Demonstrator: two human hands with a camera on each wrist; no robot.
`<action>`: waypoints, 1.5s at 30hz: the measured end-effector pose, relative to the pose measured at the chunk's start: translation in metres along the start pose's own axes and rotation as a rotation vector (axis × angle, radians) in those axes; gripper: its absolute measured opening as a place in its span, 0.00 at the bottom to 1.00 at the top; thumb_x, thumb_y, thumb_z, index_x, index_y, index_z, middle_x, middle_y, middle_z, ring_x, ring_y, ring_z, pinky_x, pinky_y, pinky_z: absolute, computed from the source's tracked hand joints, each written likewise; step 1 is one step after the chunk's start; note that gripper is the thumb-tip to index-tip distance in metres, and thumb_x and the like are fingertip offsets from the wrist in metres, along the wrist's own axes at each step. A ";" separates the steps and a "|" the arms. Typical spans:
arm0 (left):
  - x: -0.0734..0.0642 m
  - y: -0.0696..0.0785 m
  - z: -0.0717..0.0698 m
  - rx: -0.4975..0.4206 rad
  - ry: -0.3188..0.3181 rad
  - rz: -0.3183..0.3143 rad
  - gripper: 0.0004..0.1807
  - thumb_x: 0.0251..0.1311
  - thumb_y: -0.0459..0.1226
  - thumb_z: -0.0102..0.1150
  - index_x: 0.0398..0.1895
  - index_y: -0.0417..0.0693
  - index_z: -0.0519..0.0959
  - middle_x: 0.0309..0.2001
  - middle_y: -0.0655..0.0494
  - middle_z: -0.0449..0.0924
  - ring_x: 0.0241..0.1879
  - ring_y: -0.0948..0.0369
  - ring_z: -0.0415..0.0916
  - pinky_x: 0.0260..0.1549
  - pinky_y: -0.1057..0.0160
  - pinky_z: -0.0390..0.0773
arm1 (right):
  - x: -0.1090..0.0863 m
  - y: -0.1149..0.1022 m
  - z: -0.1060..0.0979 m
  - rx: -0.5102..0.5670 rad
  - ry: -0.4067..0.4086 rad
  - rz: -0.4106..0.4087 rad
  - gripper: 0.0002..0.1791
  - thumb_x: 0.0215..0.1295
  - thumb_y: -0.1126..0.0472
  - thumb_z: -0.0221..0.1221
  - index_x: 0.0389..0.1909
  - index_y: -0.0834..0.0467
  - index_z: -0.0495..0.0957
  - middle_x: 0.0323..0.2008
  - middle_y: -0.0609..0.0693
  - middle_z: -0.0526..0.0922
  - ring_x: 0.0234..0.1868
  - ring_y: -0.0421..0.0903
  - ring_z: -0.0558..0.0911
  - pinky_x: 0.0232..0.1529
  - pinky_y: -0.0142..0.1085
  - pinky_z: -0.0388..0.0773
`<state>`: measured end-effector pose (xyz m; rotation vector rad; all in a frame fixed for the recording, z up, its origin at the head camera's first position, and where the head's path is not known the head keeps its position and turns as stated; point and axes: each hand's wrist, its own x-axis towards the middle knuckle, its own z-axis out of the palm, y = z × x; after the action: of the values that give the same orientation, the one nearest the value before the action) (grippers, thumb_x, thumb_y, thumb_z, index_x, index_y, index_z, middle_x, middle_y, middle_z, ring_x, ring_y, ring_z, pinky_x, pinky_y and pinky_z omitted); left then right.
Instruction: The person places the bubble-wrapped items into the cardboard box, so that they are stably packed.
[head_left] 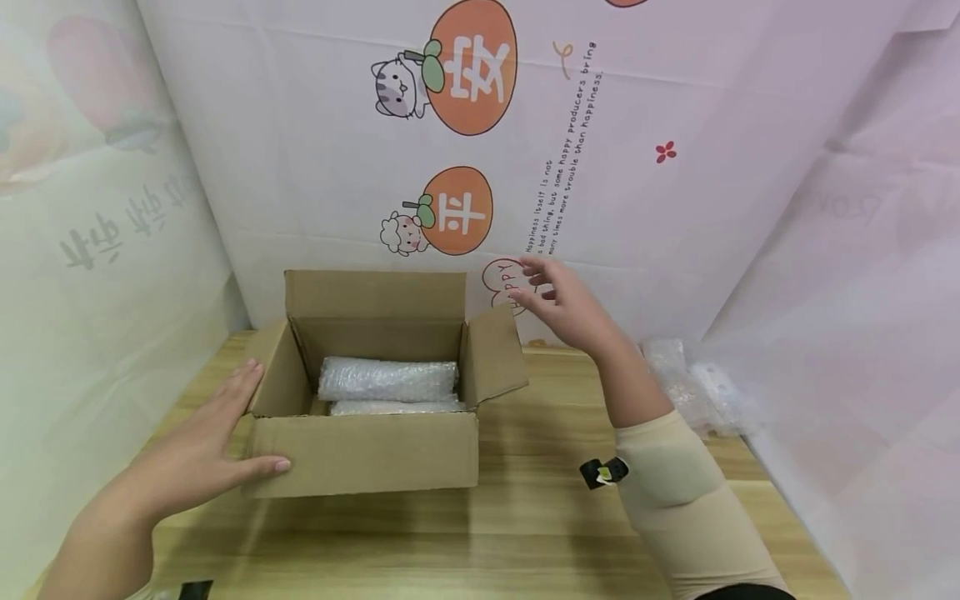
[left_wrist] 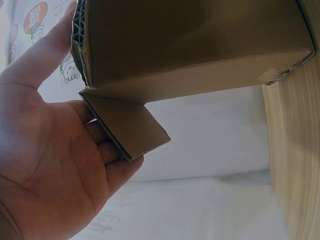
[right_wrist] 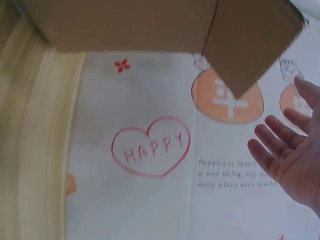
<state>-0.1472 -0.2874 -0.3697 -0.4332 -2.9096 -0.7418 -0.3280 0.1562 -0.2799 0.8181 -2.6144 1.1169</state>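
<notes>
An open cardboard box (head_left: 315, 457) stands on the wooden table, its flaps folded outward. Two bubble-wrapped bundles lie in it: a back one (head_left: 386, 381) and a front one (head_left: 397, 407), whose contents I cannot make out. My left hand (head_left: 198, 446) rests at the box's left front corner, thumb against the front flap. In the left wrist view, its fingers lie behind the left side flap (left_wrist: 129, 125). Beyond the right side flap (head_left: 497, 354), my right hand (head_left: 566, 308) hovers with loosely bent fingers. It holds nothing and is apart from the cardboard.
Clear plastic packaging (head_left: 678, 383) lies on the table at the right, behind my right forearm. Printed white sheets (head_left: 637, 208) hang at the back and both sides. Wooden table surface (head_left: 540, 517) shows in front of the box and to its right.
</notes>
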 end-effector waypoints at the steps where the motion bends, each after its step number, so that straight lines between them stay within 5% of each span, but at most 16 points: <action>1: 0.000 0.000 0.000 0.000 0.000 0.000 0.66 0.51 0.63 0.66 0.79 0.58 0.30 0.80 0.50 0.28 0.77 0.39 0.35 0.62 0.27 0.52 | -0.003 0.004 -0.003 0.004 0.019 0.016 0.34 0.69 0.46 0.58 0.72 0.53 0.61 0.64 0.55 0.71 0.65 0.53 0.71 0.64 0.49 0.72; 7: 0.000 0.000 0.001 0.001 0.001 -0.003 0.66 0.51 0.63 0.66 0.79 0.58 0.30 0.80 0.51 0.28 0.77 0.40 0.35 0.62 0.27 0.53 | -0.020 0.039 -0.019 -0.030 0.121 0.131 0.42 0.68 0.39 0.56 0.75 0.55 0.56 0.67 0.57 0.67 0.67 0.55 0.68 0.64 0.53 0.70; 13: -0.001 0.000 0.001 0.004 0.002 -0.001 0.66 0.51 0.63 0.66 0.79 0.58 0.30 0.80 0.52 0.28 0.77 0.41 0.35 0.62 0.27 0.53 | -0.040 0.079 -0.030 -0.218 0.143 0.269 0.43 0.70 0.36 0.50 0.76 0.58 0.52 0.69 0.63 0.64 0.67 0.61 0.67 0.64 0.58 0.68; 20: -0.001 0.000 0.001 0.004 0.000 -0.001 0.65 0.52 0.62 0.66 0.79 0.58 0.30 0.80 0.52 0.28 0.77 0.41 0.35 0.62 0.27 0.53 | -0.066 0.126 -0.035 -0.408 0.069 0.427 0.46 0.72 0.37 0.47 0.75 0.67 0.49 0.68 0.71 0.61 0.68 0.68 0.62 0.64 0.63 0.64; 28: -0.001 0.000 0.002 0.003 0.002 0.006 0.64 0.53 0.62 0.66 0.79 0.58 0.31 0.80 0.52 0.28 0.77 0.41 0.35 0.63 0.27 0.52 | -0.088 0.171 -0.029 -0.508 -0.008 0.559 0.46 0.71 0.40 0.51 0.73 0.71 0.50 0.66 0.77 0.58 0.65 0.75 0.61 0.62 0.65 0.64; 40: -0.001 0.000 0.002 0.006 0.008 0.010 0.65 0.52 0.61 0.66 0.79 0.58 0.31 0.80 0.51 0.29 0.77 0.41 0.35 0.63 0.27 0.52 | -0.106 0.198 -0.018 -0.536 -0.167 0.703 0.47 0.67 0.41 0.55 0.69 0.74 0.53 0.63 0.81 0.57 0.62 0.79 0.59 0.53 0.69 0.68; 45: -0.001 0.000 0.002 -0.002 0.006 0.008 0.64 0.53 0.61 0.67 0.79 0.59 0.30 0.80 0.52 0.28 0.77 0.40 0.35 0.62 0.27 0.53 | -0.111 0.210 -0.012 -0.565 -0.180 0.708 0.37 0.66 0.49 0.58 0.63 0.73 0.63 0.59 0.80 0.62 0.59 0.79 0.61 0.48 0.69 0.71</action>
<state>-0.1463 -0.2869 -0.3715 -0.4414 -2.9008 -0.7433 -0.3523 0.3292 -0.4406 -0.1503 -3.2166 0.3363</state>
